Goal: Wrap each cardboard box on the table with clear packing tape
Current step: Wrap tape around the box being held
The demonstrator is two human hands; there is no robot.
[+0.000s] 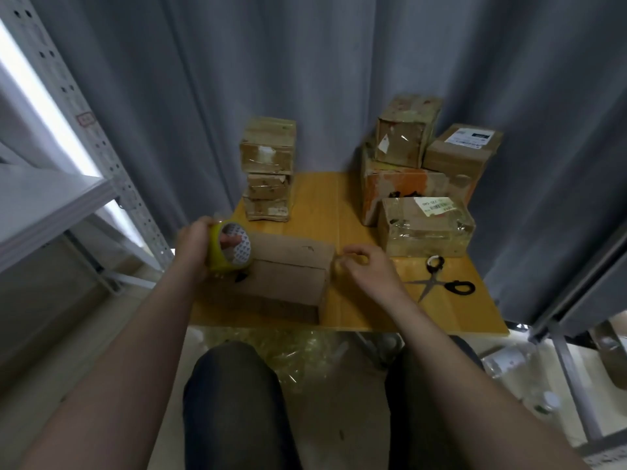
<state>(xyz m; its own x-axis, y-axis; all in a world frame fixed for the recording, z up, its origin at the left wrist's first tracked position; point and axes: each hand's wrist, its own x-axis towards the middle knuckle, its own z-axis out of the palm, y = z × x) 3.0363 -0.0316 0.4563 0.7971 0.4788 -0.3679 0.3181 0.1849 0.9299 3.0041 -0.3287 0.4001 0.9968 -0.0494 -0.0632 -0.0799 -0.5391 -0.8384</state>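
Beyond my knees, the cardboard box lay left to right on the desk between my hands: left hand gripping the tape roll at its left end, right hand pinching, seemingly, the tape end at its right.

Eight cardboard boxes — three stacked, four clustered, one apart — one tape roll, one pair of scissors

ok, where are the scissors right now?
Head view: the scissors lie open on the right side of the table, just right of the right hand and in front of the taped box with the white label.
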